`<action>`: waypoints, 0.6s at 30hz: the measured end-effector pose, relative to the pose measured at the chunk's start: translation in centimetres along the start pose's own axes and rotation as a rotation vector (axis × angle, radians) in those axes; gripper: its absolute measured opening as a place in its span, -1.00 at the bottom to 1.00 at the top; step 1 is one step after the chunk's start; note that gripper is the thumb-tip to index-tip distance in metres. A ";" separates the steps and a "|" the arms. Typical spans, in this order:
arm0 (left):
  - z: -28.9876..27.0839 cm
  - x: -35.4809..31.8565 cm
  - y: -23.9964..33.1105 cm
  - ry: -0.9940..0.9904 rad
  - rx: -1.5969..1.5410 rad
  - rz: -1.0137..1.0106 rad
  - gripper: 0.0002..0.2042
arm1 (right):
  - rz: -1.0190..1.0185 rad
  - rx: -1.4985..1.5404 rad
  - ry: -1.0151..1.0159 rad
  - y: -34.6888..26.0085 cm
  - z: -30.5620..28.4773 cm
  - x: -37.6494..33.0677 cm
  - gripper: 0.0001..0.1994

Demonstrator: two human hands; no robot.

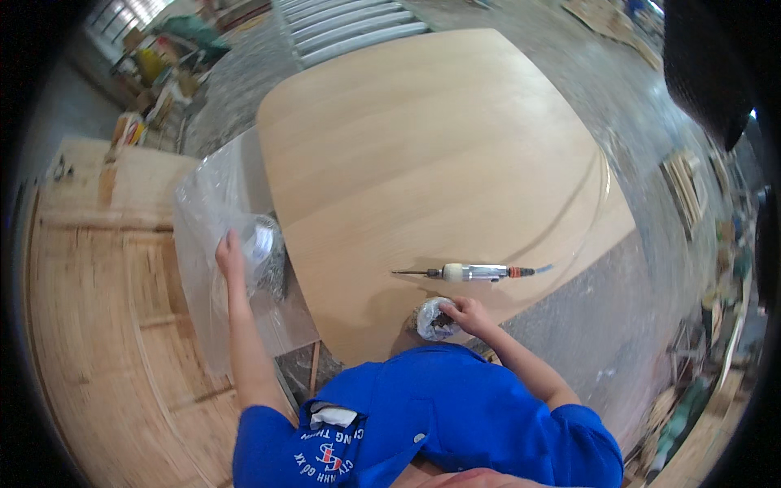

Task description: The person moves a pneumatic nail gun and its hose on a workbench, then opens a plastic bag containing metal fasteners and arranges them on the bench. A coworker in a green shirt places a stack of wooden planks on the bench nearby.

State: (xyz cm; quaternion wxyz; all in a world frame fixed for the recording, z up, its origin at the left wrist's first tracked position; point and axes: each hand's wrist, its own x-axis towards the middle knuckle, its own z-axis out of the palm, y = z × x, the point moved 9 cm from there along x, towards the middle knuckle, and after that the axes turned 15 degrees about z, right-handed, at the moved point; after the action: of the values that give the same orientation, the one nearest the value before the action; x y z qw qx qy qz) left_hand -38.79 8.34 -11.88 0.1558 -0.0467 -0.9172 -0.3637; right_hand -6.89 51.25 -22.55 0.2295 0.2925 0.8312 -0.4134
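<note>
A large pale wooden panel (439, 154) lies flat in front of me. My left hand (231, 254) reaches out to the left and grips a clear plastic bag (265, 248) of small dark parts, lying on a sheet of clear plastic (207, 203). My right hand (465, 313) is at the panel's near edge, closed on a small clear bag (433, 319) holding dark screws. A pneumatic screwdriver (468, 272) with a silver body and long bit lies on the panel just beyond my right hand, its hose (586, 220) curving away to the right.
A rough wooden bench or pallet (98, 276) stands to the left. Grey concrete floor (569, 325) surrounds the panel. Stacked white slats (350, 28) lie at the far end, with workshop clutter (154, 73) at the far left and wood pieces (683, 187) at the right.
</note>
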 end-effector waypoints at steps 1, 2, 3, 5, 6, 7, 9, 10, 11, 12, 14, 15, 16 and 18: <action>-1.0 -1.4 -1.8 0.156 -0.294 -0.047 -0.49 | 0.006 -0.001 -0.013 -0.2 0.2 -0.1 -0.54; -1.0 -2.9 -3.0 0.285 -0.520 -0.124 -0.48 | 0.027 -0.003 -0.017 -0.5 0.0 -0.3 -0.54; -0.8 -4.2 -3.8 0.417 -0.747 -0.206 -0.47 | 0.039 -0.007 -0.019 -1.0 -0.2 -0.4 -0.54; 0.5 -4.4 -1.6 0.487 -0.850 -0.342 -0.46 | 0.097 0.057 -0.017 -0.5 -0.7 -0.8 -0.55; -0.6 -3.6 -0.3 0.483 -0.854 -0.269 -0.48 | 0.101 0.082 -0.031 -0.5 -0.7 -1.0 -0.55; -1.6 -2.8 0.2 0.487 -0.864 -0.207 -0.49 | 0.091 0.065 -0.005 -0.3 -0.5 -1.2 -0.55; -3.9 -1.8 1.3 0.502 -0.823 -0.167 -0.50 | 0.052 0.044 0.046 -0.6 -0.5 -0.8 -0.55; -4.6 -1.4 1.9 0.521 -0.746 -0.143 -0.50 | 0.073 0.042 0.009 -0.5 -0.5 -0.8 -0.57; -5.8 -1.5 2.5 0.538 -0.654 -0.123 -0.50 | 0.037 0.109 0.000 -0.5 -0.2 -0.7 -0.59; -6.7 -1.3 3.2 0.557 -0.562 -0.102 -0.50 | 0.001 0.174 -0.008 -0.6 0.1 -0.5 -0.60; -7.3 -0.7 6.0 0.501 -0.566 -0.031 -0.49 | -0.023 0.330 -0.067 -0.5 0.7 -0.2 -0.63; -7.4 -0.6 8.3 0.469 -0.572 -0.002 -0.49 | -0.010 0.419 -0.113 -0.4 0.8 -0.1 -0.64; -7.6 -0.7 10.1 0.481 -0.663 -0.014 -0.49 | -0.003 0.501 -0.159 -0.6 0.8 -0.4 -0.65; -8.3 -0.8 13.7 0.532 -0.841 -0.051 -0.49 | 0.000 0.598 -0.217 -0.9 0.8 -0.9 -0.66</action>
State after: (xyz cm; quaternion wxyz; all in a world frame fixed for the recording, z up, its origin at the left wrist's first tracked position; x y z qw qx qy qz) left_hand -33.25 12.70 2.56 0.3430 0.0112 -0.6205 -0.7051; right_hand -6.68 49.89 -21.94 0.2205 0.3011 0.6435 -0.6683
